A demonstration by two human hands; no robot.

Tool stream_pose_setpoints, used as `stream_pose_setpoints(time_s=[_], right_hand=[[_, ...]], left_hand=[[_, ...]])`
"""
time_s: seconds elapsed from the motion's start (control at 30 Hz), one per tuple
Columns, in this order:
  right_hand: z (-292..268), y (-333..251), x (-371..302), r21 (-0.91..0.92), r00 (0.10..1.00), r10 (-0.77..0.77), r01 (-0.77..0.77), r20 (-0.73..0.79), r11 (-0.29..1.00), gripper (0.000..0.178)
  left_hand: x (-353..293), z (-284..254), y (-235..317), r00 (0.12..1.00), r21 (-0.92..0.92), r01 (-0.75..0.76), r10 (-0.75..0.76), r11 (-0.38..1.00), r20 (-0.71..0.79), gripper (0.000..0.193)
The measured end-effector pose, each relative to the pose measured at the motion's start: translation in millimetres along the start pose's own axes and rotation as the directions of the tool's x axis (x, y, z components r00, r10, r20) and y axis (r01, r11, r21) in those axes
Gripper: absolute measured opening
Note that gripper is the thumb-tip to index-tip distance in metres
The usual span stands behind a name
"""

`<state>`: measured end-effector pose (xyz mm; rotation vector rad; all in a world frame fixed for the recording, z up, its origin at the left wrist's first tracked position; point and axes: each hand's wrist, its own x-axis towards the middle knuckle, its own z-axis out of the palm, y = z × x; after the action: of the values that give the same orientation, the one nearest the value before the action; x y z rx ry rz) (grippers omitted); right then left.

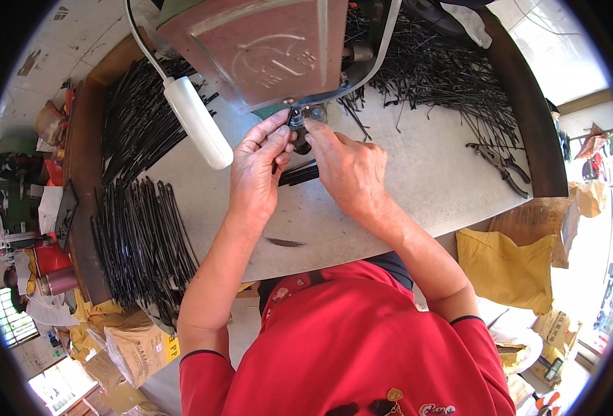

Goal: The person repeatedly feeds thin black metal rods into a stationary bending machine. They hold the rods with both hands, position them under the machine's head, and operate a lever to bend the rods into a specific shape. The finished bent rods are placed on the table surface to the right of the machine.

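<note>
My left hand (254, 173) is closed, thumb and fingers pinching a thin black rod at the small metal tooling (298, 119) under the machine's pink-red housing (268, 52). Across from it, my right hand (354, 173) has its fingers curled and pressed together right beside that tooling. What they pinch, if anything, is hidden behind the fingers. Between my wrists, a few short black rods (299, 173) lie on the pale tabletop (334, 229).
Bundles of black rods lie at left (143, 236) and far left (136, 114), with a looser heap (438, 90) at far right. Pliers (502, 166) rest by the raised brown right edge (539, 118). A white lamp (199, 125) hangs left of the machine. A yellow bag (507, 267) sits at right.
</note>
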<state>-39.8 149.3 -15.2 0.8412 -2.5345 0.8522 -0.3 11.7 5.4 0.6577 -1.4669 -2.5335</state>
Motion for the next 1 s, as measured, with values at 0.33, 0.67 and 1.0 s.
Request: stream_pose_setpoints(time_s=[0.33,0.67,1.0], right_hand=[[-1.1,2.3,0.5,-0.020,1.000,-0.005,0.005,-0.002,1.000,0.023],[-0.9,2.3,-0.4,-0.027,1.000,-0.017,0.017,-0.012,0.999,0.023],[-1.6,1.2,3.7,-0.054,1.000,-0.013,0.013,0.000,0.998,0.025]], left_hand=[[-1.9,3.4,0.9,1.000,-0.017,0.001,-0.001,1.000,-0.023,0.028],[-1.6,3.2,-0.5,1.000,-0.009,-0.006,0.006,1.000,-0.025,0.027],[-2.6,3.3,-2.5,0.999,0.010,-0.018,0.018,1.000,-0.036,0.028]])
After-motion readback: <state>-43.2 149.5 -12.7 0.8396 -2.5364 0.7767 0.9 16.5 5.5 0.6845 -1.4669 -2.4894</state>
